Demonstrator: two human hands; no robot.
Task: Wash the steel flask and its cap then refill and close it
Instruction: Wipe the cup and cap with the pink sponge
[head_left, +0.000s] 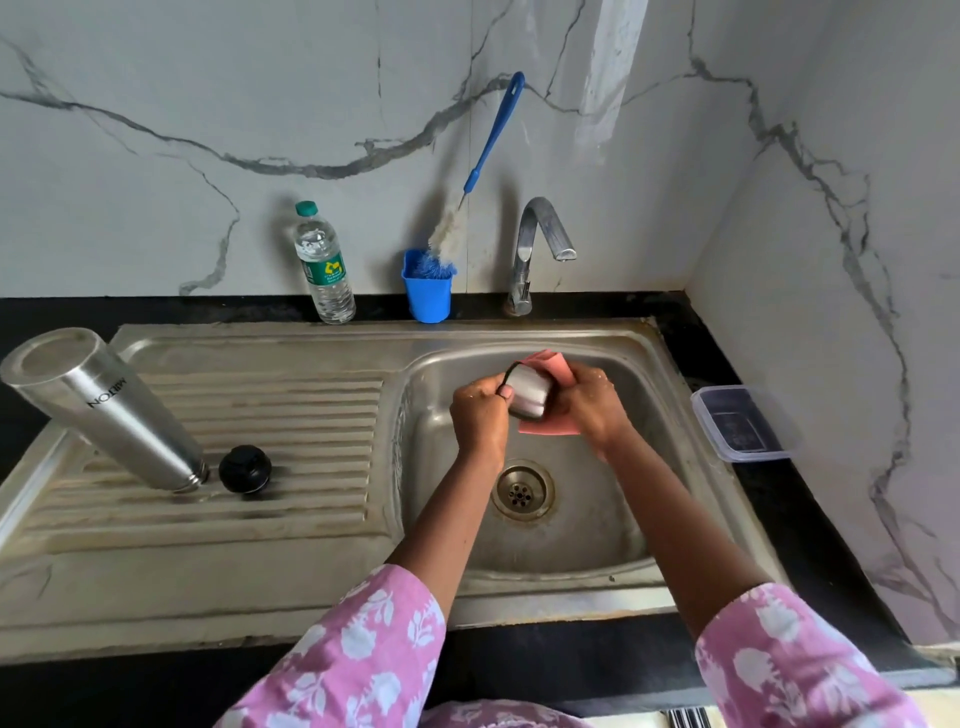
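Over the sink basin (613, 525) my left hand (480, 410) grips the steel cap (527, 392) by its black rim. My right hand (592, 405) holds a pink scrub pad (553, 364) wrapped against the cap's far side. The steel flask (98, 410) stands upside down and tilted on the ribbed drainboard (291, 415), mouth on the steel. Next to its mouth lies the black inner stopper (245, 469).
A tap (540, 244) stands behind the basin, with no water seen running. A plastic water bottle (324, 265) and a blue cup holding a blue bottle brush (428, 286) stand against the wall. A lidded plastic box (740, 423) sits on the black counter at right.
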